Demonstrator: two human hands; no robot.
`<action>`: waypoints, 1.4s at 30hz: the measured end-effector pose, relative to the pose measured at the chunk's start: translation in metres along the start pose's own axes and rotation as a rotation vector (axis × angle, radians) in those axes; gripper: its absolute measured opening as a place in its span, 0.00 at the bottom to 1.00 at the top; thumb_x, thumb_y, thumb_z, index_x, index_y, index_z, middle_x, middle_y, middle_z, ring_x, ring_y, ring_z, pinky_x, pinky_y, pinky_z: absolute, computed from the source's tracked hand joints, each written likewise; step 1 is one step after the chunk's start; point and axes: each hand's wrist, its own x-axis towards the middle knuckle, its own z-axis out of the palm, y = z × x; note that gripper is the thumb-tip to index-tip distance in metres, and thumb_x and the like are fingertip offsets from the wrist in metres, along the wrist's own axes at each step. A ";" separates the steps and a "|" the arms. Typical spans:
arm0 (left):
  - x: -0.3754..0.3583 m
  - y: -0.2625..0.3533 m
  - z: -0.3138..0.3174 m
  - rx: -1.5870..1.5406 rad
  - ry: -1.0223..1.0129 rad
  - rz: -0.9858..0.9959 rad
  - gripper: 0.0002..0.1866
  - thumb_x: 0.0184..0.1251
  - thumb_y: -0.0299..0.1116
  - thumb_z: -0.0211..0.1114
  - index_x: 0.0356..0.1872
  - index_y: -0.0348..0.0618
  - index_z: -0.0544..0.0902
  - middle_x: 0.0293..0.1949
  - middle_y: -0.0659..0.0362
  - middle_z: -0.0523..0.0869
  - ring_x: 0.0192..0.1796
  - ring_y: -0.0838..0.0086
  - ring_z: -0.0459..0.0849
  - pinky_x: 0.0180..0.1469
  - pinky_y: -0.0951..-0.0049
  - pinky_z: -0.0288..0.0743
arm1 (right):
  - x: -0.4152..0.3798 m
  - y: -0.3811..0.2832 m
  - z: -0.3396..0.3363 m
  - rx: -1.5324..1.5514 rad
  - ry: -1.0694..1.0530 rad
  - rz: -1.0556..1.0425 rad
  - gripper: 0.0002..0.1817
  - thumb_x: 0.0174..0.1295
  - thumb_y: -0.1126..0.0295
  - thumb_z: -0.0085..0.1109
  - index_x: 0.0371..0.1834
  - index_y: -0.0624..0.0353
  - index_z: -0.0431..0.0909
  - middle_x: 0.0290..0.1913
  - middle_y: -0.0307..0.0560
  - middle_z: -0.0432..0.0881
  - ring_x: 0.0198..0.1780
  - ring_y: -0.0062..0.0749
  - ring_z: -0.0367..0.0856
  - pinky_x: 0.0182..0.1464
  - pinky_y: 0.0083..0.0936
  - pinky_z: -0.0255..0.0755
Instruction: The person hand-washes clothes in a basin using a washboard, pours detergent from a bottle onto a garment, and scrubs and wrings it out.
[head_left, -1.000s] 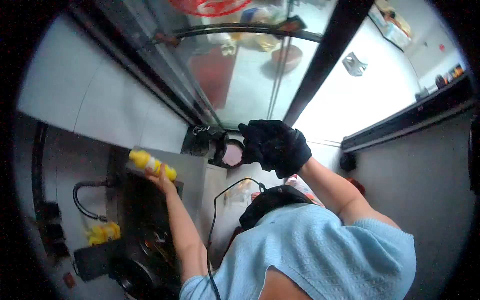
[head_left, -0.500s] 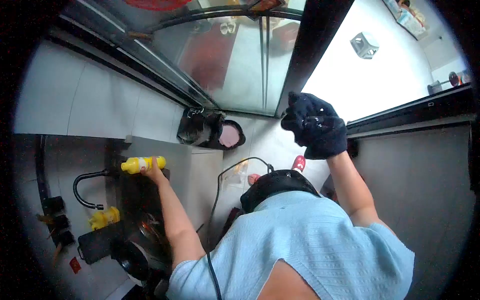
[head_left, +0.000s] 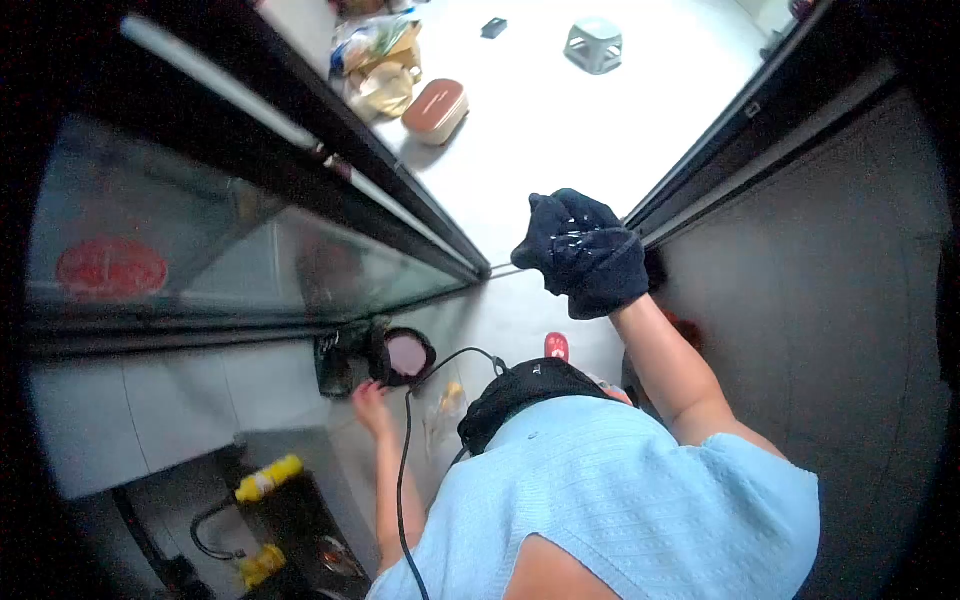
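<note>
A dark, bulky cloth glove or mitt (head_left: 585,285) covers my right hand (head_left: 580,245), raised in front of me by the doorway. White wet spots, like foam or liquid, lie on top of it, and the cloth hides how the fingers are bent. My left hand (head_left: 371,405) is low at the left with its fingers stretched out, holding nothing, close to a black bin (head_left: 425,350) with a pinkish inside. On the dark counter farther left lies or stands a yellow bottle (head_left: 268,478); a second yellow bottle (head_left: 262,566) is behind it.
A black-framed glass sliding door (head_left: 380,245) is at the left and a dark panel (head_left: 800,330) at the right. Beyond the doorway are a grey stool (head_left: 595,47), a brown-lidded box (head_left: 436,110) and bags (head_left: 378,60). A black cable (head_left: 405,480) runs beside my left arm.
My left hand has let go of the yellow bottle, which is now on the counter, and has moved toward the bin. My view has turned right toward the doorway; my gloved hand stays raised.
</note>
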 end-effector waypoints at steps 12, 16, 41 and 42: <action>-0.011 0.178 0.311 -0.181 -1.553 -0.197 0.39 0.64 0.55 0.62 0.65 0.35 0.65 0.64 0.53 0.71 0.67 0.65 0.68 0.66 0.62 0.63 | -0.003 -0.012 0.012 0.827 0.408 0.438 0.23 0.45 0.59 0.67 0.45 0.53 0.76 0.48 0.43 0.78 0.53 0.36 0.76 0.55 0.32 0.72; -0.010 0.190 0.357 -0.176 -1.610 -0.180 0.30 0.63 0.47 0.66 0.58 0.33 0.71 0.52 0.53 0.80 0.55 0.67 0.79 0.57 0.67 0.74 | -0.008 0.002 0.062 0.917 0.593 0.451 0.26 0.43 0.58 0.68 0.48 0.51 0.76 0.50 0.42 0.77 0.54 0.37 0.75 0.56 0.31 0.72; 0.178 0.078 0.632 -0.205 -1.714 -0.096 0.18 0.72 0.40 0.54 0.54 0.36 0.74 0.48 0.53 0.83 0.48 0.67 0.84 0.49 0.69 0.79 | -0.042 0.159 0.398 0.191 0.537 0.726 0.18 0.49 0.56 0.60 0.43 0.49 0.79 0.41 0.45 0.81 0.44 0.41 0.79 0.47 0.34 0.73; 0.194 0.062 0.643 -0.205 -1.717 -0.101 0.21 0.73 0.44 0.53 0.54 0.35 0.75 0.48 0.53 0.84 0.48 0.66 0.84 0.51 0.66 0.79 | -0.039 0.159 0.416 0.180 0.540 0.742 0.18 0.49 0.56 0.60 0.43 0.49 0.79 0.40 0.45 0.81 0.43 0.42 0.79 0.47 0.34 0.73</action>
